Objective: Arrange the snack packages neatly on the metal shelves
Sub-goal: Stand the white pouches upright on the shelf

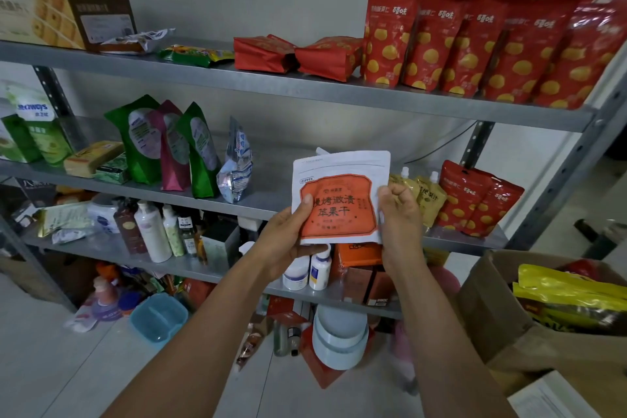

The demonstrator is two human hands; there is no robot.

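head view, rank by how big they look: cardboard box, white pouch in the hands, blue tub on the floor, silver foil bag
1. cardboard box
2. white pouch, held close to the camera, which may inflate it
3. blue tub and silver foil bag: look about alike, not ranked

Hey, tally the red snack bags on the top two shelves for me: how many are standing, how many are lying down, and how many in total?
Standing red pouches, top shelf: 5
Lying red bags, top shelf: 2
Leaning red pouches, middle shelf: 2
Total: 9
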